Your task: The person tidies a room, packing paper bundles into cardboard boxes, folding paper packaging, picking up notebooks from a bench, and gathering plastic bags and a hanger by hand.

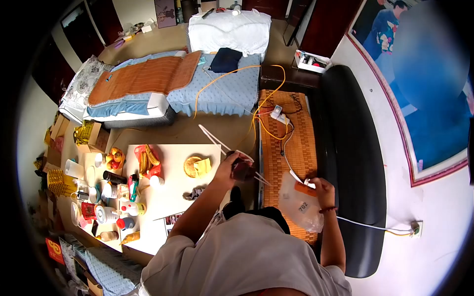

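Dark-lensed sunglasses with long pale temples are gripped in my left hand, out past the white table's right edge. My right hand is closed at the top of a clear plastic bag marked 702, which has an orange strip near its upper edge. The bag hangs over the woven seat mat. A white cable runs right up to the right fingers, where a small white piece shows; I cannot tell whether the fingers hold that too.
Bottles, cups and jars crowd the left of the table, with bananas and a round plate nearer. A power strip and orange cord lie on the mat. The black backrest and wall socket are right.
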A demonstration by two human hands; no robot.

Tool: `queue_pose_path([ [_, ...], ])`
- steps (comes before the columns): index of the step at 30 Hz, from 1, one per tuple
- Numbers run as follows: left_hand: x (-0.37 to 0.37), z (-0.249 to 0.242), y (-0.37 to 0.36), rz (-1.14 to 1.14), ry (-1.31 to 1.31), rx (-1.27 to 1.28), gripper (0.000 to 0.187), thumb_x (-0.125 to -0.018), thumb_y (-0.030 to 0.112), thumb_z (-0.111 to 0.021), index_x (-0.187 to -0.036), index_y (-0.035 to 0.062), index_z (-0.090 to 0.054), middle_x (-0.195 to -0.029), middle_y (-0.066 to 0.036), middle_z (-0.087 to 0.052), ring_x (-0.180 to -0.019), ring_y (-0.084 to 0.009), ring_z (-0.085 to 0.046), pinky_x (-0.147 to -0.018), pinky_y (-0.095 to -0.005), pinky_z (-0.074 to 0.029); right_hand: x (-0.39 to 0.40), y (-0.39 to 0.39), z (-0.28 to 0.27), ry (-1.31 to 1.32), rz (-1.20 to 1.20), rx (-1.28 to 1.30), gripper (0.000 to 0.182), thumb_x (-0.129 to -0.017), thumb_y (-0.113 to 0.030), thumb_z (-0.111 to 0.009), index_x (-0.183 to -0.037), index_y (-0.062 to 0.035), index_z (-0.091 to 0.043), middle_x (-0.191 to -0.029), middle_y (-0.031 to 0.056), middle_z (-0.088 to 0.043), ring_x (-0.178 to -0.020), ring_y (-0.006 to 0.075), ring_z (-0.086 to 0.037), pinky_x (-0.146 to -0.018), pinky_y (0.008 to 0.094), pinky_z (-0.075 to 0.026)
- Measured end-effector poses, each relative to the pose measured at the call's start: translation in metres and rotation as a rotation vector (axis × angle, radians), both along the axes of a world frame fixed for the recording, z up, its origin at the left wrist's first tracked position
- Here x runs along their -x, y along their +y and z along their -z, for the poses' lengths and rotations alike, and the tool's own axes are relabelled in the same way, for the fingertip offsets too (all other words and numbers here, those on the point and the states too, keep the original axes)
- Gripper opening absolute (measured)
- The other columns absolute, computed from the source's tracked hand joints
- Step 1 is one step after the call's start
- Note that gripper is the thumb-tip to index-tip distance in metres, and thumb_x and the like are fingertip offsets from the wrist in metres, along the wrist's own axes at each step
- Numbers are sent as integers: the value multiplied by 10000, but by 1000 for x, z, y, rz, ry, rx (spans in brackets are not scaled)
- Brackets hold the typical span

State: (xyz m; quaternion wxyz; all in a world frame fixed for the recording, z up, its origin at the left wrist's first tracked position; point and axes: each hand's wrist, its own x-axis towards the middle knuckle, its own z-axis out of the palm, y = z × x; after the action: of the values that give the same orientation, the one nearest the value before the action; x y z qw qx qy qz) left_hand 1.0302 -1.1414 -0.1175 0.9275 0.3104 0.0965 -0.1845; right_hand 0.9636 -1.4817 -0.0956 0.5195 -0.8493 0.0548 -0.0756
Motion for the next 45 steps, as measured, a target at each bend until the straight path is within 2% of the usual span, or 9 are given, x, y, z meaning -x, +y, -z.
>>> queue_pose_path([
  [7, -33, -5, 76, -133, 39, -26, 290, -895, 252, -536, -1107, 55, -548, -903, -99, -635, -807, -208, -633, -738, -326, -524, -38, -12, 40, 695, 44, 117, 393, -802, -317, -675, -1024, 4, -627, -813, 13, -621, -721, 83, -546, -638, 255, -449],
  [21, -50, -16, 164, -528, 36, -163, 345, -862, 258, -584, -1109, 20, -544, -845, -127, -625, -775, -235, -636, -723, -350, -535, -237, 86, 84, 220, -314, 310, 319, -842, -112, -497, -1141, 0, -507, -713, 96, -543, -651, 220, -541, -605, 358, -457],
  [25, -44, -12, 172, -612, 85, -214, 319, -855, 230, -573, -1095, 20, -563, -865, -115, -624, -770, -224, -640, -717, -334, -539, -299, 90, 125, 380, -382, 293, 419, -895, -267, -469, -1227, -12, -489, -1062, 220, -592, -962, 327, -583, -765, 375, -468],
  [27, -50, -11, 170, -667, 119, -190, 304, -857, 221, -567, -1084, 20, -568, -859, -110, -622, -766, -221, -642, -710, -332, -539, -323, 99, 124, 202, -375, 344, 355, -900, -329, -513, -1102, -39, -550, -810, 80, -598, -722, 181, -571, -660, 309, -465],
  [32, -86, -3, 171, -792, 142, -167, 281, -857, 186, -552, -1069, 2, -563, -833, -103, -617, -749, -228, -649, -704, -334, -540, -408, 91, 128, 277, -446, 173, 460, -899, -417, -509, -1136, -25, -549, -851, 167, -619, -724, 266, -593, -626, 354, -462],
  [34, -108, -1, 172, -869, 144, -148, 290, -845, 193, -568, -1065, 4, -554, -834, -108, -618, -744, -233, -641, -705, -341, -539, -436, 77, 131, 5, -560, 617, 468, -910, -441, -469, -1021, -2, -590, -688, 135, -575, -581, 261, -557, -535, 389, -428],
  [37, -143, -2, 175, -927, 156, -158, 278, -840, 230, -583, -1023, 23, -554, -781, -136, -621, -710, -225, -626, -654, -321, -531, -480, 66, 130, 330, -488, 734, 485, -902, -451, -473, -839, 1, -639, -544, 115, -538, -465, 233, -518, -453, 376, -390],
  [39, -164, -4, 178, -930, 183, -215, 296, -840, 244, -588, -1030, 22, -546, -766, -144, -620, -699, -222, -620, -635, -312, -525, -492, 65, 112, 310, -459, 326, 460, -878, -435, -503, -756, -18, -653, -530, 104, -538, -463, 188, -506, -444, 333, -374],
  [45, -205, 7, 191, -991, 169, -272, 309, -841, 250, -590, -1038, 16, -548, -776, -138, -616, -713, -229, -624, -647, -324, -532, -535, 90, 87, 401, -433, 143, 253, -812, -208, -601, -995, -39, -638, -678, 52, -606, -567, 127, -542, -525, 285, -438],
])
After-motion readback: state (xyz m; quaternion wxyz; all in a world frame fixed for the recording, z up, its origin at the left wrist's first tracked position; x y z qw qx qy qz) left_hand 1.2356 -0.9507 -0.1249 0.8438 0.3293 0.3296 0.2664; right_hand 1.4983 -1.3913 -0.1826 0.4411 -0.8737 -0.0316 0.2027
